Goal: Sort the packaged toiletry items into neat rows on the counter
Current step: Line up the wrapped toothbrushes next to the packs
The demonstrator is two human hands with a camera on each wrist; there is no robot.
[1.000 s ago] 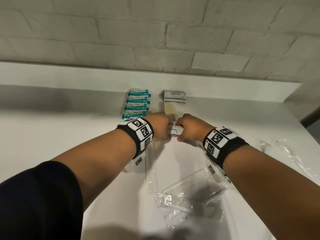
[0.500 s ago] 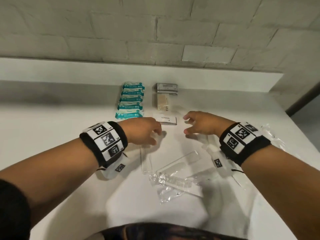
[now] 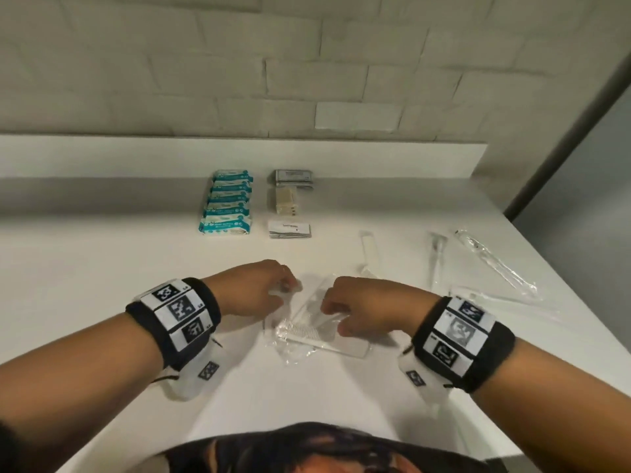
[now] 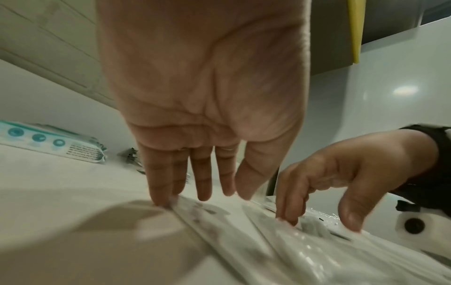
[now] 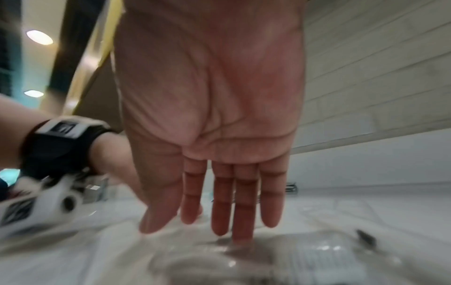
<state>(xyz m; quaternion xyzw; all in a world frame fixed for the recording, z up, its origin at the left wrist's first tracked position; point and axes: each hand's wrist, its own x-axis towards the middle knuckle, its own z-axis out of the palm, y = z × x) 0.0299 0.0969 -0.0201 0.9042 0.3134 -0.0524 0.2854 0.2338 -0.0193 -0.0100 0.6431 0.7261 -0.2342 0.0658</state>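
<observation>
Several clear plastic comb packets (image 3: pixel 316 334) lie loose on the white counter (image 3: pixel 102 268) in front of me. My left hand (image 3: pixel 290 289) hovers over their left end, fingers straight, tips touching the plastic (image 4: pixel 185 206). My right hand (image 3: pixel 333 315) touches the packets from the right with its fingertips (image 5: pixel 240 239), thumb apart. Neither hand grips anything. Behind stand a row of teal wipe packs (image 3: pixel 227 203) and a column of grey sachets (image 3: pixel 293 175), beige items (image 3: pixel 285 201) and white labelled packets (image 3: pixel 289 229).
More clear wrapped items lie on the right: one packet (image 3: pixel 370 254), another (image 3: pixel 437 261), a long one (image 3: pixel 495 264) near the counter's right edge. A raised ledge (image 3: pixel 239 155) and brick wall close off the back.
Both hands let go of the white labelled packets, which now lie in the column, and drew back toward me onto the clear comb packets.
</observation>
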